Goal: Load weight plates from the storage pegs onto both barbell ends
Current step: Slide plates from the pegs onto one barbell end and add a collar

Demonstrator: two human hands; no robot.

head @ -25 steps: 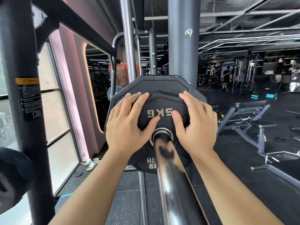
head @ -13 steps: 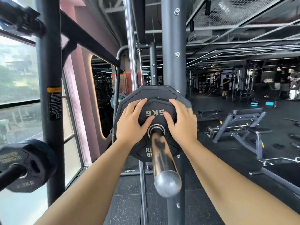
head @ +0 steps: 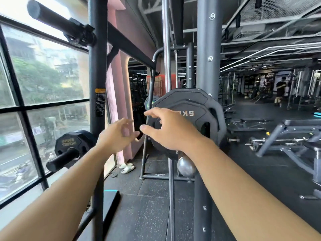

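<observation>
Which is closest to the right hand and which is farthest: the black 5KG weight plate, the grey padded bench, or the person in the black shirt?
1. Black 5KG weight plate, just behind the right hand.
2. Grey padded bench, off to the right.
3. Person in the black shirt, far back on the right.

Window daylight left, dim interior (motion blur, bowed edges).

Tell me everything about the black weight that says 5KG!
The 5KG plate is black, many-sided, rubbery-looking, with upside-down pale lettering and a grip slot. It stands upright on the barbell sleeve, flat against a bigger black plate behind it. The right hand covers its left part; whether they touch is unclear.
</observation>
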